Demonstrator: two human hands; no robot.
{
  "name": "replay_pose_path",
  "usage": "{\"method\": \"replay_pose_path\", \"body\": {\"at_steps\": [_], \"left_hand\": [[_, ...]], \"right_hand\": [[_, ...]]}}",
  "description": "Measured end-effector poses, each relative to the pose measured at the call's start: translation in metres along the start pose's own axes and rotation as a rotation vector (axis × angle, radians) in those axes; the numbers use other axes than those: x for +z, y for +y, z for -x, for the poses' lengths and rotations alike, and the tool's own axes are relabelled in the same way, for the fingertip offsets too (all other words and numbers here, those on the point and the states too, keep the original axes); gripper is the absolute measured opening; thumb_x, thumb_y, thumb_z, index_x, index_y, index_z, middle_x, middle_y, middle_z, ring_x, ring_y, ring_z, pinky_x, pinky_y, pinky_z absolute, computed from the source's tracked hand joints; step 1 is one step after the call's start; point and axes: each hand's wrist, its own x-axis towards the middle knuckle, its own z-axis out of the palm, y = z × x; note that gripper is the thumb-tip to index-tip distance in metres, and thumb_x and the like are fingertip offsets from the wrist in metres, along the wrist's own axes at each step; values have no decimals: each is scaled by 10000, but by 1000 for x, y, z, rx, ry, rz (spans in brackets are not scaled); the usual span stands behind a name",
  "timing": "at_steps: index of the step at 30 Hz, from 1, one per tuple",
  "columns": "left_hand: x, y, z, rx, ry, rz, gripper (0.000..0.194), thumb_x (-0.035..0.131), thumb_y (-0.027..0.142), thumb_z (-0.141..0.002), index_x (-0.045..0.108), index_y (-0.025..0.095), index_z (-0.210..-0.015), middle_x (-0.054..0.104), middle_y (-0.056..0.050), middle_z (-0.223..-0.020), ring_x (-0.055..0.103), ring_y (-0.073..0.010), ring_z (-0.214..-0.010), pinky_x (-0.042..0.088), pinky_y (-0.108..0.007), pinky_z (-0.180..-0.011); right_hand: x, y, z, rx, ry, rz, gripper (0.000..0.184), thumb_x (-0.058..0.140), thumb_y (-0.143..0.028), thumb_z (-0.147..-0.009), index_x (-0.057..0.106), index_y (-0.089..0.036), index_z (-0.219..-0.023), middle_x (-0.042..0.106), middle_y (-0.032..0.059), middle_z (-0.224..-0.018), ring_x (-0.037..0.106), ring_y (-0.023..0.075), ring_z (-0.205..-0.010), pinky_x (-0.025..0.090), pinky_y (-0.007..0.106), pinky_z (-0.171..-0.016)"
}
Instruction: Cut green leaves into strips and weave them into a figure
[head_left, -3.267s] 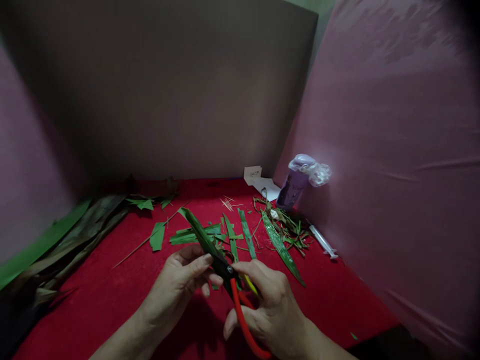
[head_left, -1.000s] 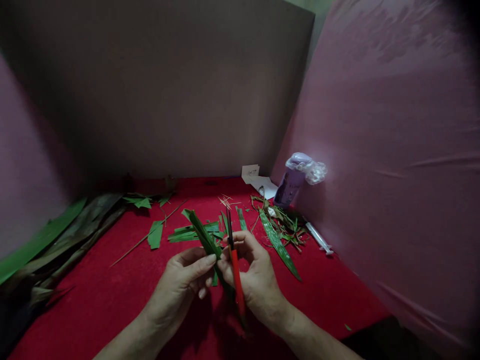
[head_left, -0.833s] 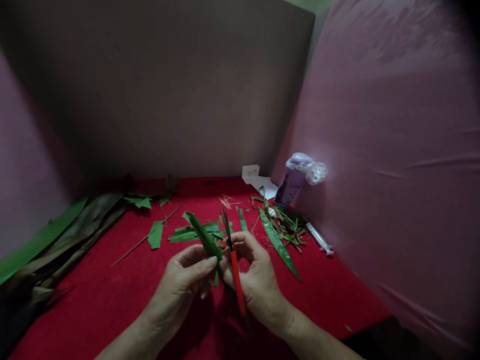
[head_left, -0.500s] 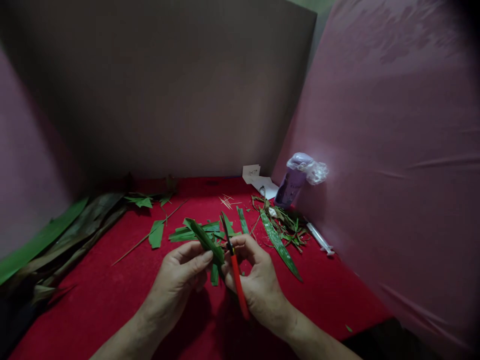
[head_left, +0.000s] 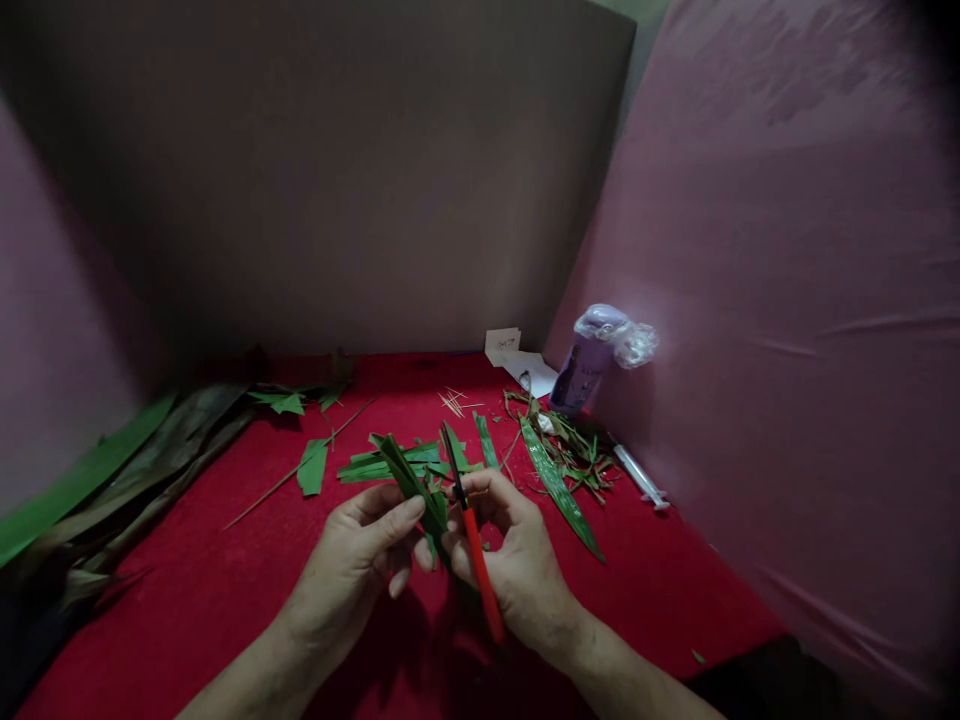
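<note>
A folded green leaf strip [head_left: 403, 470] is pinched between the thumb and fingers of my left hand [head_left: 352, 560]. My right hand [head_left: 525, 570] is closed around red-handled scissors [head_left: 482, 578], whose dark blades point away from me, beside the strip. Its fingertips also reach the strip's near end; whether they grip it I cannot tell. Several cut leaf pieces [head_left: 364, 467] lie on the red cloth just beyond my hands. Close to my right hand is a long, shiny pointed leaf [head_left: 559, 488].
A heap of stems and scraps [head_left: 585, 455] lies right, near a syringe [head_left: 639, 478]. Behind it stands a purple plastic-wrapped container [head_left: 581, 370] beside white papers [head_left: 529, 372]. Toothpicks [head_left: 453, 402] are scattered centrally. Large leaves [head_left: 90, 480] line the left edge. A thin stick [head_left: 274, 492] crosses the cloth.
The leaf strip has shifted slightly between my hands, and its near end now angles down toward my right fingers. My left lower fingers have loosened a little. The scissors have barely moved.
</note>
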Motion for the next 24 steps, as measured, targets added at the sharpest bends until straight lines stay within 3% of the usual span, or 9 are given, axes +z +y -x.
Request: {"method": "replay_pose_path", "body": {"at_steps": [5,8,10,13,20,24], "left_hand": [[0,0,-3,-25,21,5,188,792,226,-640,657,146,-744,685,1,-638,642,-128,-466,442,-149,-308],[1,3,-4,-20,49,-2,198,800,220,-632,653,128,-727,670,5,-619,635,-116,-452,462,-150,-324],[1,4,-4,-17,71,1,217,811,214,-614,650,120,-726,658,11,-627,648,-125,-470,468,-152,-328],[1,5,-3,-22,88,17,239,820,204,-596,643,115,-730,655,10,-656,669,-144,-509,473,-156,-336],[0,6,-5,-36,106,40,257,835,198,-570,647,114,-724,655,9,-621,669,-142,-519,491,-156,-357],[0,6,-6,-17,88,49,253,838,201,-564,656,108,-713,655,6,-617,667,-141,-522,490,-152,-353]], "right_hand": [[0,-4,-1,25,-16,-18,316,632,-108,-627,507,-202,-901,571,-33,-710,528,128,-669,432,237,-592],[-7,-7,1,-1,-32,108,304,647,-161,-705,496,-219,-962,532,-50,-701,508,118,-661,419,238,-611],[-15,-9,4,38,-91,200,345,677,-197,-709,481,-233,-991,468,-76,-647,462,103,-581,383,221,-542],[-27,-10,10,62,-200,343,388,735,-211,-661,485,-240,-957,419,-93,-603,413,96,-531,340,205,-479],[-41,-5,24,-57,-174,661,530,835,-399,-524,517,-226,-911,513,-28,-757,468,152,-664,397,242,-548],[-42,-4,24,-108,-184,805,583,819,-524,-487,534,-214,-890,532,-8,-770,466,167,-668,372,257,-555]]}}
